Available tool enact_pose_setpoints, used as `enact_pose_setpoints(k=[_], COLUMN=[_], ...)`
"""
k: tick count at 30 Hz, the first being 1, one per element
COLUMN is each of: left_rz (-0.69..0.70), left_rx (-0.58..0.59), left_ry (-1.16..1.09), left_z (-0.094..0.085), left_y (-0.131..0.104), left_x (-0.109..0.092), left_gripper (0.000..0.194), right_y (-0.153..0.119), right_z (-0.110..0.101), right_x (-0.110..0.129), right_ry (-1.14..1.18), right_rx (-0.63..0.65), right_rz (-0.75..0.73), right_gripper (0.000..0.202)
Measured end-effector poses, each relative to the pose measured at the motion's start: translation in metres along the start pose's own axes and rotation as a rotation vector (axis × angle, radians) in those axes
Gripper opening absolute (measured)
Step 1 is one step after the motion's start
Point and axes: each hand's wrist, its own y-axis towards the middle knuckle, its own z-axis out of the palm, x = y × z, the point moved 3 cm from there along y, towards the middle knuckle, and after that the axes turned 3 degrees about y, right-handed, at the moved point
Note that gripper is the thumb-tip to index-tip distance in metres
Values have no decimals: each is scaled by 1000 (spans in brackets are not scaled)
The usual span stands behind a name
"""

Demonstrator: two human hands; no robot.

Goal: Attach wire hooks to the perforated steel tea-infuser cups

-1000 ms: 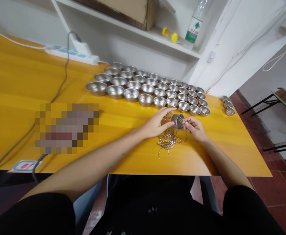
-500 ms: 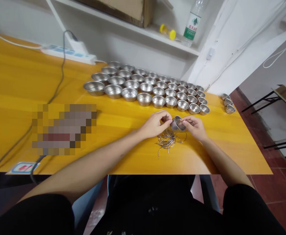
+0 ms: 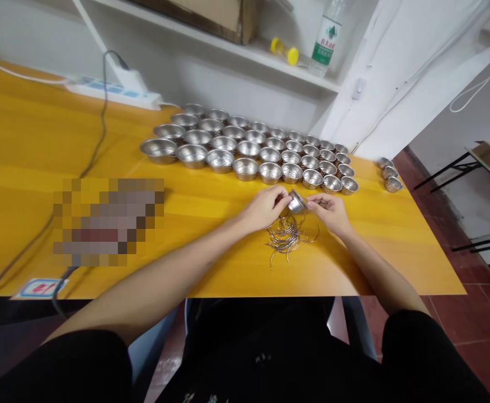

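Observation:
Both hands hold a small shiny metal cup (image 3: 297, 202), tilted above the table. My left hand (image 3: 267, 206) grips it at its left edge between thumb and fingers. At its right edge my right hand (image 3: 329, 211) has thumb and forefinger pinched together; whether a thin wire is also between them is too small to tell. Right below the cup lies a loose heap of thin curved metal wires (image 3: 286, 238). Beyond the hands, several perforated metal cups (image 3: 245, 169) stand mouth up in close rows.
A few more metal cups (image 3: 392, 184) stand at the table's right end. To the left are a power strip (image 3: 114, 92), a dark cable (image 3: 98, 151) and a pixelated object (image 3: 111, 221). A water bottle (image 3: 326, 42) stands on the shelf (image 3: 211, 36) above the yellow table (image 3: 228, 274).
The cup has turned in my hands, its mouth now tipped away from its earlier facing. My right hand has drawn its fingertips from the cup's opening to its right edge. The view shifted slightly.

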Motion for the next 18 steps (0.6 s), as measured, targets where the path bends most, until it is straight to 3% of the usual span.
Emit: enact_pose_setpoints(k=[5, 7, 11, 18], left_rz=[173, 93, -97, -166], left_rx=[-152, -193, -135, -123], left_ry=[-32, -29, -113, -107], left_z=[-14, -14, -3, -2], left_y=[-5, -5, -2, -1], left_x=[-32, -32, -20, -11], left_gripper=[24, 21, 22, 30], right_y=[-8, -8, -5, -4], right_z=[-4, -2, 5, 9], right_x=[24, 24, 12, 3], right_ry=[-40, -7, 47, 71], right_rx=[-122, -90, -39, 10], right_rz=[-197, -172, -24, 95], right_gripper=[44, 48, 55, 64])
